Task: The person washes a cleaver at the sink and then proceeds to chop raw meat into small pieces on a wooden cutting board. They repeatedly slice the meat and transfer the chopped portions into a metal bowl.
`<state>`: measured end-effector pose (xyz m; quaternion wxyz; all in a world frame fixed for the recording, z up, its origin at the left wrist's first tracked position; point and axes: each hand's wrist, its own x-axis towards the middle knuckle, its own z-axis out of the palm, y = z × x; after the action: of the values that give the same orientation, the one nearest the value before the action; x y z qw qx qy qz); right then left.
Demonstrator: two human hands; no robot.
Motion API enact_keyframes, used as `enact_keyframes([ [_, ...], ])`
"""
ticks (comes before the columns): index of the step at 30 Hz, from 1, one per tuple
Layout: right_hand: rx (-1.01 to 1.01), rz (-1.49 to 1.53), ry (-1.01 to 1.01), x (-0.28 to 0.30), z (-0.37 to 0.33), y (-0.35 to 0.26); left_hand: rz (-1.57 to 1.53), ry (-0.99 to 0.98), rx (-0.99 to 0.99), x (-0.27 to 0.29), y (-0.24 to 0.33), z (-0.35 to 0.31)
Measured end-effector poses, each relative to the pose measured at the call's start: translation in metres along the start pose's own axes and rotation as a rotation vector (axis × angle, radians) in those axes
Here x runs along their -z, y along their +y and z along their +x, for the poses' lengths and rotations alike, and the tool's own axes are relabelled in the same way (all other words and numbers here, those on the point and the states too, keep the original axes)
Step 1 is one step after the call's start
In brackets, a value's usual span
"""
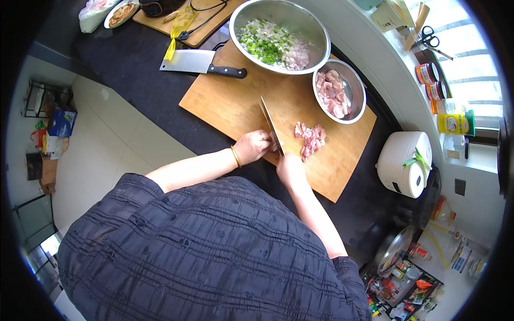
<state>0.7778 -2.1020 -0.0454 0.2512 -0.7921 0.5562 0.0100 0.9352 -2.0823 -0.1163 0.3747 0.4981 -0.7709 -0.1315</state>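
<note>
My right hand (292,170) grips a kitchen knife (271,124), its handle hidden in my fist and its blade pointing away from me over the wooden cutting board (230,101). Left of the blade, my left hand (252,146) has its fingers curled down on a piece of raw meat (273,145), which shows only in part beside the blade. A small heap of diced meat (312,140) lies on the board to the right of the knife. Larger raw meat chunks (333,93) fill part of a small steel bowl (359,88) on the board's far right.
A large steel bowl (316,32) with chopped greens and pale minced bits stands at the board's far edge. A cleaver (195,61) lies at its left corner. A white rice cooker (401,171) with a green stalk on its lid stands right. Jars (426,73) line the windowsill.
</note>
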Motion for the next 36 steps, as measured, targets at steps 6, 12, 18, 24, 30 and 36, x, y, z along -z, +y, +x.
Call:
enact_keyframes([
  [6,0.035,0.041,-0.017,0.004,0.004,0.015,0.089,-0.043,0.008,0.007,0.003,0.001],
  [12,-0.117,0.061,0.002,0.025,-0.030,0.052,-0.006,0.012,0.053,0.014,0.014,0.005],
  [18,0.032,0.052,0.014,0.030,-0.058,0.030,-0.010,0.023,0.043,0.011,0.010,-0.001],
  [24,0.035,0.004,0.004,0.017,-0.060,0.037,0.027,0.043,0.036,0.006,0.007,-0.003],
  [30,0.054,-0.046,-0.011,0.020,-0.058,0.034,0.032,0.073,0.061,0.001,0.006,-0.003],
  [36,0.037,-0.082,-0.063,0.017,-0.035,0.020,-0.007,0.033,0.018,0.007,0.003,0.001],
])
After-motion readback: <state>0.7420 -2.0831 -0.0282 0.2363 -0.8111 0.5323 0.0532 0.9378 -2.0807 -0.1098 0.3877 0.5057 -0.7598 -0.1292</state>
